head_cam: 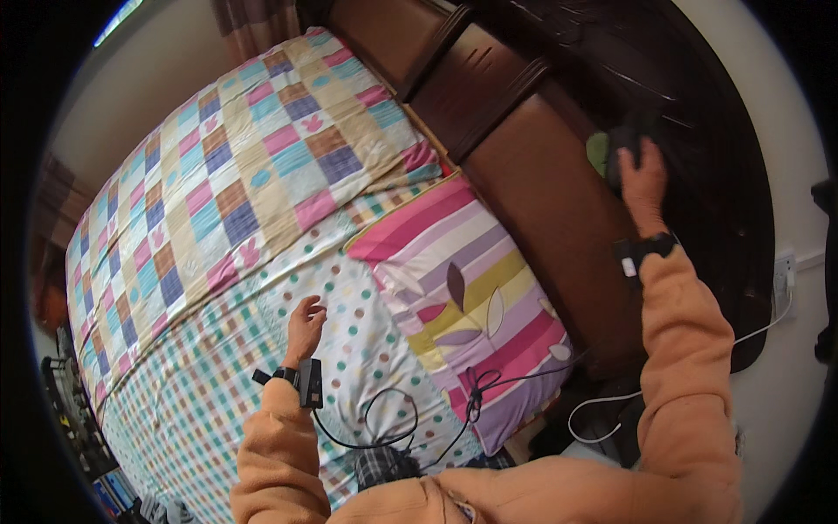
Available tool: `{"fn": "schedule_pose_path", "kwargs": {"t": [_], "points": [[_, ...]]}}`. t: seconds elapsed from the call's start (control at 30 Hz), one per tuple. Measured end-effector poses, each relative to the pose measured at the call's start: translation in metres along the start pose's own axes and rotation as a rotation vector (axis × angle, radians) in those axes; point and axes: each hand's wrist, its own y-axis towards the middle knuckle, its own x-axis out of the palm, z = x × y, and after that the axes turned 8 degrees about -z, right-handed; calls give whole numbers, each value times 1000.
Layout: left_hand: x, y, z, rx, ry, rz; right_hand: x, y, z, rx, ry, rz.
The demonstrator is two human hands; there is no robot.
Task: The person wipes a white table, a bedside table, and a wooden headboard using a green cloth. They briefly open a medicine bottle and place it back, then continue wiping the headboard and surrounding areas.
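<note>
My right hand (643,180) grips a dark, soft-looking item (622,147), perhaps a cloth, at the top of the brown padded headboard (550,196). Beside it shows a patch of green (596,154). My left hand (306,327) hangs over the bed with its fingers loosely curled and nothing in them. Below it lies a white sheet with coloured dots (347,340). A striped pillow with leaf shapes (471,295) rests against the headboard, and a patchwork quilt (229,177) covers the far part of the bed.
A black cable (396,445) runs from the device on my left wrist (311,383) across the bed and pillow. White cable (589,406) hangs at the right, near a wall socket (783,278). Dark carved wood (707,196) stands behind the headboard; curtains (255,19) hang at the far side.
</note>
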Motion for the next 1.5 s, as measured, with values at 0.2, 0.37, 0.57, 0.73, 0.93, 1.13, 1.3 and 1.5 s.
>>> {"fn": "schedule_pose_path", "kwargs": {"t": [0.2,0.37,0.57,0.73,0.93,1.13,1.3,1.5], "points": [[38,74,21,92,-14,-30,96,-5,64,-310,-395,-744],[73,187,33,38,-162,-68,140,-4,72,-370,-380,-541],[120,324,32,-218,-1118,280,149,-6,73,-344,-364,-514],[126,356,51,-7,-1476,23,153,-5,75,-344,-366,-501],[170,332,79,-265,-1547,7,157,-6,78,-348,-440,-484],[210,289,108,-371,-1376,-306,161,-7,79,-410,-400,-399],[156,245,103,100,-357,-119,158,-6,82,-401,-365,-460],[93,248,4,78,1039,322,157,-7,81,-406,-364,-448]]}}
